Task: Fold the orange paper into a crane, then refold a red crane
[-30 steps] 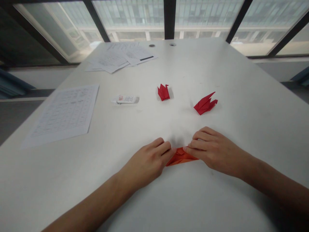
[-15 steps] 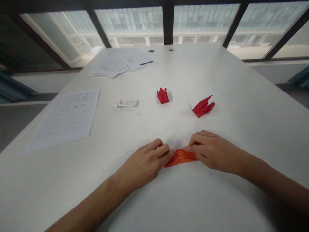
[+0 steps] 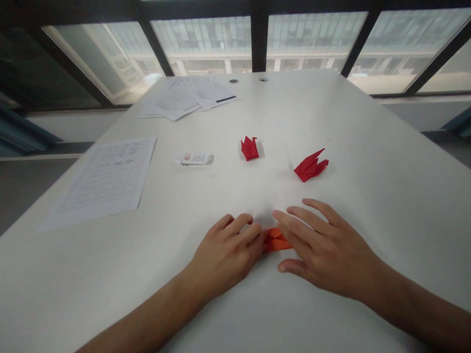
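"Smooth white tabletop, dull enough to take only soft shadows. What's nearest on it?"

"Two bare hands, the left hand and the right hand, with a folded strip of bright orange paper low on the table between them. The left fingers are curled down over its left end, holding it, though the pinch itself is hidden. The right is spread wide, thumb well out, gripping nothing I can see; whether it touches the strip, I can't tell."

"What might go wrong?"

"With only one end held, the layers could spring open or skew, I'd say. A careless sweep of those spread fingers might drag the strip, and pressing a misaligned edge would set a crooked crease."

"And farther off?"

"Left, a flat white printed paper sheet. Then a long, sharp-pointed red folded-paper piece; a rounded white plastic bottle with red print; a small, crisply faceted red folded-paper bird, beak bent over. Behind, overlapping loose white printed papers, and lastly glass panes in dark frames."
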Available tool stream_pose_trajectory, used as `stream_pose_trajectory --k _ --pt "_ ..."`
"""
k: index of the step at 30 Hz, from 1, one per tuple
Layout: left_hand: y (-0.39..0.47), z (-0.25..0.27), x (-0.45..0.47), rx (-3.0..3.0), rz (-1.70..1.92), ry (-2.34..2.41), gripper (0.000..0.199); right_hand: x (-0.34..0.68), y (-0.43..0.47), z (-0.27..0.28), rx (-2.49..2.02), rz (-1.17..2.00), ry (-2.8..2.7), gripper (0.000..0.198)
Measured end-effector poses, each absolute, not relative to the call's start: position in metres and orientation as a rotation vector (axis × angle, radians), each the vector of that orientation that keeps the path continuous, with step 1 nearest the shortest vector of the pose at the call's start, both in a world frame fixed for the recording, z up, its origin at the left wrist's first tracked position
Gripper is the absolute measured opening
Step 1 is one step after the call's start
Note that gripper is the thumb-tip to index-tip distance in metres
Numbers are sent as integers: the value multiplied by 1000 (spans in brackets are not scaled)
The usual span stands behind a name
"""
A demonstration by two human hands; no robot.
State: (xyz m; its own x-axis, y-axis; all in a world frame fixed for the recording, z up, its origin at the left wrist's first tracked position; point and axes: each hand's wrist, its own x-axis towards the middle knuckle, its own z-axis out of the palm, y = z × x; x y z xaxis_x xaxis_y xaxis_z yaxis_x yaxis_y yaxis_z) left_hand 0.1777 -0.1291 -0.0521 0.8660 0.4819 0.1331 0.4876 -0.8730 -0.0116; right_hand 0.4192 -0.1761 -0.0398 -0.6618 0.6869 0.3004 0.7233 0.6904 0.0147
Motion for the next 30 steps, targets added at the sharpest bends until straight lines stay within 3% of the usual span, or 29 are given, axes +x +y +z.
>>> stream_pose_trajectory --k 3,8,19,25,30 --pt "-131 -51 177 -2987 -183 -789 19 413 -183 -47 -964 -156 -2677 56" --pt "-132 -50 177 -3057 -204 -944 20 404 -197 -67 -1101 -130 -2711 52" --pt "-132 -52 170 -2996 -212 -981 27 403 -215 -64 -1305 136 -2668 91" --pt "-135 -45 166 -2896 -150 -998 25 404 -216 -67 -1313 184 -2649 95" --pt "-131 -40 162 -2876 -326 -1092 28 399 -214 -71 -1326 182 -2614 96"
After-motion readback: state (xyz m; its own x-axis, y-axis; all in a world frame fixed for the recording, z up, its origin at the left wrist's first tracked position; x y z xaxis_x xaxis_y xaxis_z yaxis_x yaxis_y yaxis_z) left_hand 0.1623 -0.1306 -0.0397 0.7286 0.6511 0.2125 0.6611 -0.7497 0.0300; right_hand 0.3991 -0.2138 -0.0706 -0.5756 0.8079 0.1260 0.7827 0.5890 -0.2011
